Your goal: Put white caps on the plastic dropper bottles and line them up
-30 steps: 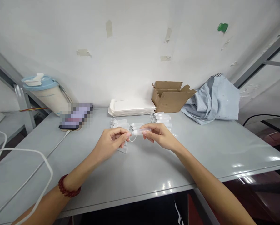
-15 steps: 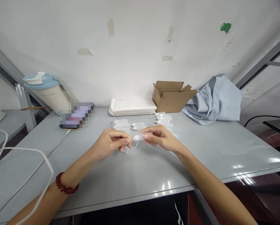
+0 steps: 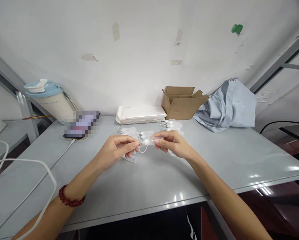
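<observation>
A small translucent bottle [image 3: 151,141] with a white tip and a looped white strap lies level between my two hands, above the table. My right hand [image 3: 173,143] pinches its body between thumb and fingers. At the tip end, my left hand [image 3: 121,148] is closed, thumb against forefinger, at the cap and strap; the cap is mostly hidden by the fingertips. Behind my hands lie several similar bottles in groups, one group [image 3: 128,130] at the left and another [image 3: 174,124] at the right. One more bottle [image 3: 130,159] lies below my left hand.
White envelopes [image 3: 140,114] are stacked by the wall, beside an open cardboard box [image 3: 182,108]. Light blue cloth [image 3: 229,106] lies at the back right. A phone [image 3: 80,126] with a white cable [image 3: 56,157] and a blue-lidded cup [image 3: 54,103] are at the left.
Both hands and the held bottle have risen slightly in the picture. More of the bottle below my left hand shows. The whole view has shifted a little.
</observation>
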### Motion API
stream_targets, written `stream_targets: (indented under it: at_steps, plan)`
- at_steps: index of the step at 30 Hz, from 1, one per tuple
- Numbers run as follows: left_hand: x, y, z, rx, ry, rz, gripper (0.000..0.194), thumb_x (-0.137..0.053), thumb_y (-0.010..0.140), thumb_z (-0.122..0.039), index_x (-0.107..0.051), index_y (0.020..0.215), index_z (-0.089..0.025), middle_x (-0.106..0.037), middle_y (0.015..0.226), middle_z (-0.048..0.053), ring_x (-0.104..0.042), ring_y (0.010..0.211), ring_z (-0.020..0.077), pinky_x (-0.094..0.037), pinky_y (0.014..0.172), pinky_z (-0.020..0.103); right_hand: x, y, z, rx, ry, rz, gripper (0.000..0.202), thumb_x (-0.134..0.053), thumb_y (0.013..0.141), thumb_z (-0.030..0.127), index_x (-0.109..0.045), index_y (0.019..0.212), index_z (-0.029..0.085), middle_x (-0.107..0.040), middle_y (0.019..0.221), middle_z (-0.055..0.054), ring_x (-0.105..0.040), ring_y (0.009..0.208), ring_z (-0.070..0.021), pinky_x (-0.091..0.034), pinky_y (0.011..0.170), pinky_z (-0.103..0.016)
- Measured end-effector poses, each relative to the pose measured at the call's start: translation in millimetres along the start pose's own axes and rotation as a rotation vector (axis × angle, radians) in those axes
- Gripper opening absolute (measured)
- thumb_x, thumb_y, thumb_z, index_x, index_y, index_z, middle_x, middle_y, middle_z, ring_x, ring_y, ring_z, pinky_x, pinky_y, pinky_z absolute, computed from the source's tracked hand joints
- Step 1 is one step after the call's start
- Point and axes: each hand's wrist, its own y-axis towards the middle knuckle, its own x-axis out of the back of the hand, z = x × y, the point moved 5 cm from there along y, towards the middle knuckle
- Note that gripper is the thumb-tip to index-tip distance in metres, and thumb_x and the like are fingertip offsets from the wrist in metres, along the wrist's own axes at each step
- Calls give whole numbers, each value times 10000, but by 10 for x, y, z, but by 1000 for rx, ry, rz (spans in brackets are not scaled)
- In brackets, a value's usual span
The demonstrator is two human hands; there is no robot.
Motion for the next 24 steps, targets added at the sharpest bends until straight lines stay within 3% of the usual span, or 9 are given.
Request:
stream_targets:
  at_steps: [5,16,24]
  plan:
    - [-26,-16,8,15,33,-32,206,-611,795,-333,-656,700,-156,-516,574,-27,-435,525,75,-357,488,193,-52,5,-40,-1,-41,19,276,-524,860,361,-658,962,142,-523,653,3,-403,516,-67,-312,464,-214]
    - [-47,14,115,64,169,-77,226,-585,783,-358,-665,706,-161,-603,629,4,-504,549,108,-423,521,212,-91,67,-162,-28,-116,35,290,-508,860,373,-645,940,130,-533,664,1,-402,511,-71,-323,471,-212]
    - [104,25,104,60,428,-350,340,-518,800,-425,-652,982,-171,-664,863,53,-589,732,183,-455,595,265,50,148,-254,-142,-406,-84,241,-485,856,300,-646,881,123,-612,710,-21,-459,582,-104,-353,553,-230]
